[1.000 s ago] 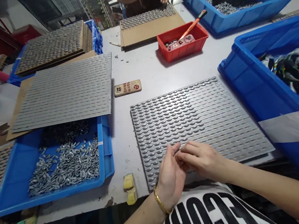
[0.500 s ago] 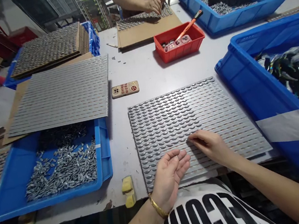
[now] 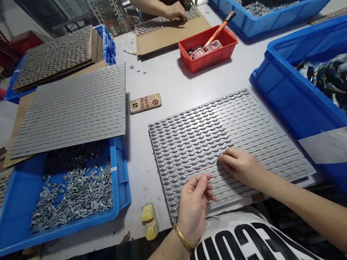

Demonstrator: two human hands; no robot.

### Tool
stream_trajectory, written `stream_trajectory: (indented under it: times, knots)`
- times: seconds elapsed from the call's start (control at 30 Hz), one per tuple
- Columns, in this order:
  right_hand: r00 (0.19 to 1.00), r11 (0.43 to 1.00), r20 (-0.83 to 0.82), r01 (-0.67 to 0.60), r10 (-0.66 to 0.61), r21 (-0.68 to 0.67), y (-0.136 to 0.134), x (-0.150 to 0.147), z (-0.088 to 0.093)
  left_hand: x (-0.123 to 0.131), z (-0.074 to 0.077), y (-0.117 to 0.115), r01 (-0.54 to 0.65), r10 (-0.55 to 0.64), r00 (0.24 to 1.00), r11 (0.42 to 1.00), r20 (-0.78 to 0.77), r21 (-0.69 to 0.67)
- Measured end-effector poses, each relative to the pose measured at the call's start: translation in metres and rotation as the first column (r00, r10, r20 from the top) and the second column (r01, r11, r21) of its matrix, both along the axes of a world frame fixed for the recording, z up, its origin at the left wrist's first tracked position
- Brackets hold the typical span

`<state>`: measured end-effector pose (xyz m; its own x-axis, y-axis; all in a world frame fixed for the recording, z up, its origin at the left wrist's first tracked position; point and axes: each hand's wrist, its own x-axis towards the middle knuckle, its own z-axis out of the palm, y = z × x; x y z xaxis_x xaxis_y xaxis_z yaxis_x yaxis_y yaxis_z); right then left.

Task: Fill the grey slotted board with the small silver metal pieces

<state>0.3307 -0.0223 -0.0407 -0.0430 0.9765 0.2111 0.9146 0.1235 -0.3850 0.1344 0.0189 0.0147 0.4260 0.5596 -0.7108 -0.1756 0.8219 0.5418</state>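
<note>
Hands apart: the right hand point(image 3: 243, 168) rests its fingertips on rows of silver pieces point(image 3: 189, 153) on a ridged metal sheet point(image 3: 285, 152) lying on the table; the left hand point(image 3: 193, 205) curls loosely above the sheet's near edge, any held piece unclear.

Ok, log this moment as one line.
left hand curled over studded silver panel | right hand fingertips on panel | blue bin of studs alongside
</note>
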Motion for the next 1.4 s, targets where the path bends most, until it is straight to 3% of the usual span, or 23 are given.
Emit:
stream_trajectory:
  times: [0.17, 0.27, 0.4, 0.53, 0.67, 0.77, 0.8, 0.87, 0.9, 0.97, 1.0, 1.03, 1.07, 1.1, 1.17, 1.23, 1.33, 1.4]
  knots:
    - [0.999, 1.000, -0.032, 0.006, -0.007, -0.027, 0.000, 0.000, 0.006, 0.001, 0.000, -0.001, 0.012, -0.012, 1.000, 1.000, 0.006, 0.001]
    - [0.965, 1.000, -0.261, -0.004, -0.003, -0.027, -0.004, -0.005, 0.021, 0.001, 0.001, -0.001, -0.004, 0.004, 1.000, 1.000, -0.004, 0.017]
    - [0.835, 0.998, -0.547, -0.070, 0.059, 0.000, -0.013, -0.027, 0.038, 0.005, 0.002, -0.001, -0.041, 0.041, 0.999, 0.997, 0.001, 0.065]
    - [0.871, 0.996, -0.486, -0.024, 0.066, 0.091, -0.019, -0.047, 0.035, 0.008, 0.003, -0.002, -0.045, 0.043, 0.998, 0.998, 0.045, 0.048]
    - [0.858, 0.997, -0.510, -0.030, 0.062, 0.071, -0.023, -0.039, 0.028, 0.003, 0.009, 0.000, 0.123, -0.123, 0.990, 0.992, 0.073, 0.014]
    - [0.823, 1.000, -0.569, -0.018, 0.012, -0.006, -0.025, -0.017, 0.025, -0.013, 0.023, 0.011, 0.320, -0.315, 0.947, 0.935, -0.056, 0.150]
    - [0.824, 1.000, -0.566, 0.011, -0.018, -0.016, -0.025, -0.008, 0.023, -0.022, 0.029, 0.018, 0.351, -0.321, 0.934, 0.903, -0.153, 0.249]
    - [0.852, 0.998, -0.520, 0.067, -0.059, -0.003, -0.024, 0.009, 0.017, -0.045, 0.042, 0.037, 0.356, -0.183, 0.903, 0.826, -0.390, 0.437]
    - [0.872, 0.997, -0.486, 0.074, -0.057, 0.017, -0.022, 0.016, 0.013, -0.059, 0.048, 0.048, 0.328, -0.019, 0.866, 0.775, -0.499, 0.540]
    - [0.911, 0.997, -0.413, 0.046, -0.018, 0.057, -0.018, 0.025, 0.004, -0.087, 0.057, 0.074, 0.379, 0.277, 0.720, 0.611, -0.636, 0.695]
    - [0.925, 0.997, -0.379, 0.022, 0.006, 0.070, -0.016, 0.028, 0.001, -0.102, 0.059, 0.088, 0.457, 0.387, 0.623, 0.525, -0.680, 0.718]
    - [0.936, 0.997, -0.350, 0.002, 0.025, 0.076, -0.014, 0.030, -0.002, -0.117, 0.060, 0.102, 0.557, 0.458, 0.495, 0.485, -0.738, 0.674]
    - [0.946, 0.997, -0.322, -0.012, 0.036, 0.075, -0.013, 0.031, -0.004, -0.131, 0.059, 0.116, 0.650, 0.486, 0.342, 0.496, -0.804, 0.576]
    - [0.956, 0.997, -0.292, -0.020, 0.040, 0.071, -0.011, 0.031, -0.005, -0.146, 0.056, 0.130, 0.716, 0.470, 0.203, 0.527, -0.859, 0.458]
    - [0.973, 0.998, -0.226, -0.026, 0.039, 0.059, -0.009, 0.031, -0.006, -0.175, 0.044, 0.157, 0.850, 0.327, 0.037, 0.487, -0.944, 0.203]
    - [0.986, 0.998, -0.161, -0.033, 0.040, 0.047, -0.008, 0.031, -0.004, -0.201, 0.026, 0.183, 0.915, 0.278, -0.024, 0.394, -0.960, 0.091]
    - [0.994, 0.999, -0.097, -0.040, 0.043, 0.031, -0.007, 0.030, -0.001, -0.228, -0.007, 0.213, 0.926, 0.129, -0.177, 0.358, -0.976, -0.121]
    - [0.996, 0.999, -0.083, -0.042, 0.044, 0.026, -0.006, 0.029, 0.000, -0.236, -0.024, 0.224, 0.924, 0.086, -0.202, 0.347, -0.976, -0.161]
